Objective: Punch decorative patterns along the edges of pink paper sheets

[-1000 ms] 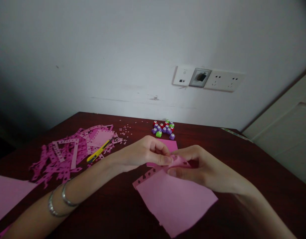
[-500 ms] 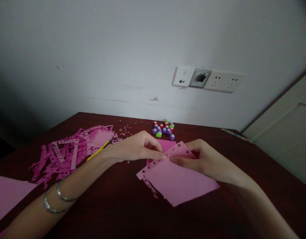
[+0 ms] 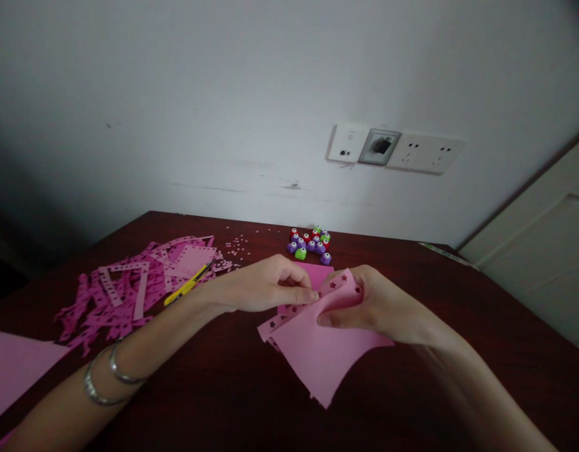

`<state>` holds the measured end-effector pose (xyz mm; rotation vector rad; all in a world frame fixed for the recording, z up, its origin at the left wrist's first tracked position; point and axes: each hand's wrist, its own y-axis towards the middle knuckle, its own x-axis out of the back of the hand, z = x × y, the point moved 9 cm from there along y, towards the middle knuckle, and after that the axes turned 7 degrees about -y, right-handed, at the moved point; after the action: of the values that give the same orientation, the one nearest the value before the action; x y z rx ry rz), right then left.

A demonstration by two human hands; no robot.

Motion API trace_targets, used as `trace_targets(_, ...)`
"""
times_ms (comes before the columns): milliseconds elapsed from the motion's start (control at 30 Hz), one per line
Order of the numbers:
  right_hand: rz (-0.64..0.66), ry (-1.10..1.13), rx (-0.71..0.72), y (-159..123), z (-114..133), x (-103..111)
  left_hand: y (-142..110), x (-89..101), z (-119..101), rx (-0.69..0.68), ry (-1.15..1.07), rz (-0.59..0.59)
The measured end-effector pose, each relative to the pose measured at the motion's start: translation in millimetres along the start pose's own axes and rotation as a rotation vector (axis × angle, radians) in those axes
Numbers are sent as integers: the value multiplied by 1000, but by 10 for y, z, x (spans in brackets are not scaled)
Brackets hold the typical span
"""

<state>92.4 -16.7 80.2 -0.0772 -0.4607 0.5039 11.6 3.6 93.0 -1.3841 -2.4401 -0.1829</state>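
Note:
A pink sheet of paper (image 3: 318, 348) with star-shaped holes along its upper edge is between my two hands, held above the dark table. My left hand (image 3: 277, 285) pinches the punched edge between thumb and fingers. Gripping the sheet near its upper right corner, my right hand (image 3: 374, 301) has its thumb on the front and its fingers hidden behind. The paper bends and its lower part curls. Partly covered by my hands, a brighter pink piece of paper (image 3: 315, 272) lies behind.
Several red, green and purple small punches (image 3: 311, 242) cluster at the back. To the left are a heap of punched pink strips (image 3: 124, 282), tiny cutouts (image 3: 235, 245), a yellow utility knife (image 3: 188, 285) and another pink sheet (image 3: 16, 370). Sockets (image 3: 426, 152) sit on the wall.
My right hand has shifted slightly left and turned, bending the sheet more along the punched edge. The sheet's right corner has drawn inward. My left hand has stayed nearly in place.

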Motion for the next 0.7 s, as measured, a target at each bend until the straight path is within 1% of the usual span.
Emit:
trace_targets(133,32,-22,12,-36,40,-16,-3,-29,-17,5,-36,23)
trace_targets(267,10,-74,28,-73,56,41,-21,64,-62,3,-86,-51)
trace_targets(333,-10,-84,35,-85,57,72,-33,91,-85,-5,-92,-62)
trace_targets(433,-4,-97,52,-99,64,84,-46,87,-113,-7,-85,-39)
trace_targets(567,24,-96,40,-122,38,101,-48,124,-139,-7,-51,-72)
trace_targets(700,31,-148,30,-147,29,131,-37,142,-108,2,-20,-75)
